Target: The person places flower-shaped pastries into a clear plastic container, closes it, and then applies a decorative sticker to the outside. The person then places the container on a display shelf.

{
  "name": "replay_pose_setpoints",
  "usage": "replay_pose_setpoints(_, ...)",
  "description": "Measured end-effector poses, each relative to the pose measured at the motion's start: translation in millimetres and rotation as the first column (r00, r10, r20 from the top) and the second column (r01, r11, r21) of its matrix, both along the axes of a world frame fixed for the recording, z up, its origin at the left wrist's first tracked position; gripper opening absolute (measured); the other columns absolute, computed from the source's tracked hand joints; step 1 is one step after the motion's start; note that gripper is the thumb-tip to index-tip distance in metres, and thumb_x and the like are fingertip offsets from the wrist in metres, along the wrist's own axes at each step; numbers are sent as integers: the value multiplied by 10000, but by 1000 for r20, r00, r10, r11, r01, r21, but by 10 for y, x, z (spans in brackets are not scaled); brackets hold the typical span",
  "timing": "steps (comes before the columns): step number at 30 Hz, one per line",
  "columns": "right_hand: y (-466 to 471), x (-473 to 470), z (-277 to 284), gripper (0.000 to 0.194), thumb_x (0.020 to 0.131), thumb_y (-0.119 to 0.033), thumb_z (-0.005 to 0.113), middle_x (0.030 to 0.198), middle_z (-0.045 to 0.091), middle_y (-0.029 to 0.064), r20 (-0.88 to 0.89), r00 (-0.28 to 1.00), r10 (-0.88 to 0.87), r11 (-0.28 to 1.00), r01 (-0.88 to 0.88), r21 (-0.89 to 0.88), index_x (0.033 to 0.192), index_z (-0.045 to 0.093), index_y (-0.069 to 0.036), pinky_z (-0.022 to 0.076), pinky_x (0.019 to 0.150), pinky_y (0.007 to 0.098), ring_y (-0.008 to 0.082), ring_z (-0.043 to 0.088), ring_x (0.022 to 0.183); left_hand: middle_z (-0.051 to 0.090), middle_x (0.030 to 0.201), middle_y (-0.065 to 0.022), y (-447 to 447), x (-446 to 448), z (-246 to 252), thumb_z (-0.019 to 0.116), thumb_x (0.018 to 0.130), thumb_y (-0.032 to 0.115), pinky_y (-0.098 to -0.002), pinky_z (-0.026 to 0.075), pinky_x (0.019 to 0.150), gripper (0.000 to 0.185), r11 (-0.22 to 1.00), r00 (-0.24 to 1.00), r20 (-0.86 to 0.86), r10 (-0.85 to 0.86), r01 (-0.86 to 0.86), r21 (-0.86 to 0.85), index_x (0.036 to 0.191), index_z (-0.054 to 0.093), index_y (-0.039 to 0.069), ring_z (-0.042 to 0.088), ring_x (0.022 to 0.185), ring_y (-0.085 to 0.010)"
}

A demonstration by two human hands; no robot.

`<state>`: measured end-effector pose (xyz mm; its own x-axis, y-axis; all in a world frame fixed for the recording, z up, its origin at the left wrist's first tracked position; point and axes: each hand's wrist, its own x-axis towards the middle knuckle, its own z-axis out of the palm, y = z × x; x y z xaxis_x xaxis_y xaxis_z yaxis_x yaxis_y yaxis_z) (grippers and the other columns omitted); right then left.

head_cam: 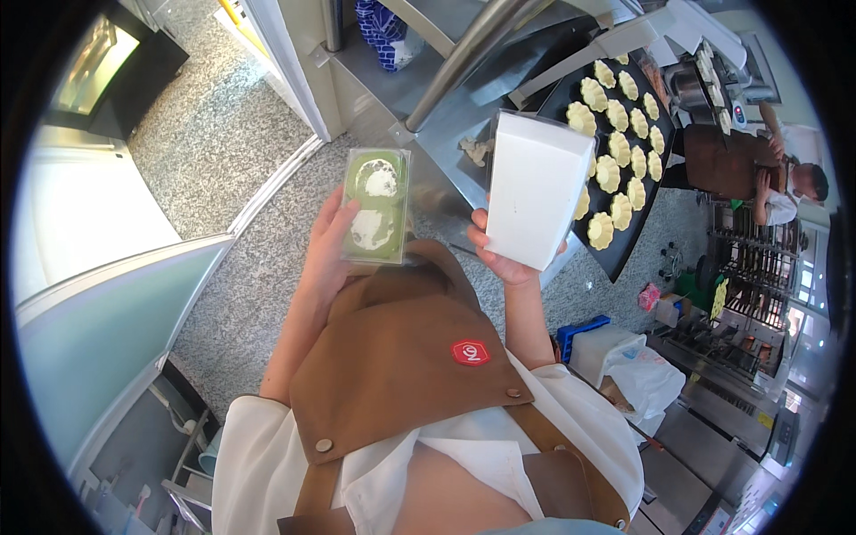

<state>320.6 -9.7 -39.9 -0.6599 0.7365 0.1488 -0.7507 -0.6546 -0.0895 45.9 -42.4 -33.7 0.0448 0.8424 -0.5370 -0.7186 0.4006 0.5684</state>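
My left hand [331, 227] holds a clear plastic box [376, 204] by its side, the thumb lying over the lid. Inside it are green pastries, each with a white patch on top. In my right hand [505, 257] is a white box [535, 190] with a plain white face towards me. Its contents are hidden. Clear plastic shows along its left edge. Both boxes are held up in front of my brown apron [408, 361], apart from each other.
A dark baking tray [612, 264] with several rows of fluted, pale yellow pastries lies on the metal table [441, 157] at the right. A person [732, 164] in a brown apron stands beyond it. A glass partition [127, 334] curves along the left. Bins [595, 354] stand at lower right.
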Motion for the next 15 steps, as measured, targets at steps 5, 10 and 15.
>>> replay_pose_setpoints(5,-1,-5,57,1042,588,-391,845,1243,395,254,60,998,-26,999,24,34,1417,315,-47,510,830,435,392,445,1070,549,1281,-107,-22,-22,-25,545,965,171,-327,460,974,480,996,999,-30,-27,29,80,1390,399,4,551,1156,-181)
replay_pose_setpoints(10,-57,94,131,1042,613,-373,822,1279,409,264,256,960,-114,993,116,5,1426,289,1,510,870,467,442,466,1140,534,1303,-118,-21,-21,-32,558,960,174,-334,452,988,528,991,995,-97,11,2,131,1422,364,7,534,1187,-190)
replay_pose_setpoints(15,-369,451,135,919,704,-353,740,1350,448,218,690,713,-128,985,173,4,1447,305,-32,491,920,483,426,490,1198,549,1272,-121,-57,-181,-97,543,965,175,-329,477,948,508,994,984,-149,100,-91,64,1408,371,-5,562,1139,-192)
